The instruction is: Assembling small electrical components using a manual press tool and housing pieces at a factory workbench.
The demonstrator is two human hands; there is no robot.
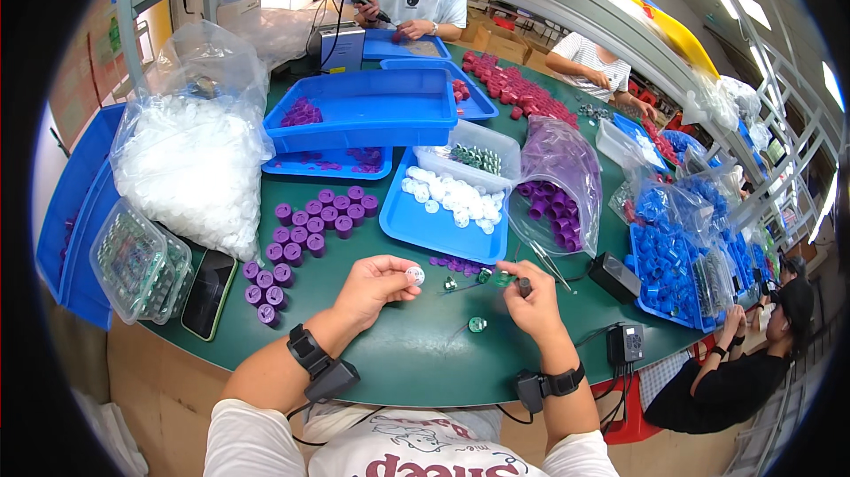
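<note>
My left hand (379,286) pinches a small round white plastic piece (414,275) between thumb and fingers. Closed on a dark cylindrical handle (524,287), my right hand (535,307) is to the right; the rest of that tool is hidden. At its fingertips is a small round green circuit board (503,279), and whether it is held or lies on the table is unclear. Another green board (477,325) with a thin wire lies nearer to me. Small electronic parts (451,283) sit between the hands, beside a scatter of purple bits (460,265).
Purple caps (301,234) stand in rows at left. A blue tray (398,219) holds white round pieces and a clear box. Around it are tweezers (551,263), a black box (614,277), a bag of purple parts (560,185) and a phone (210,295). Co-workers sit across and at right.
</note>
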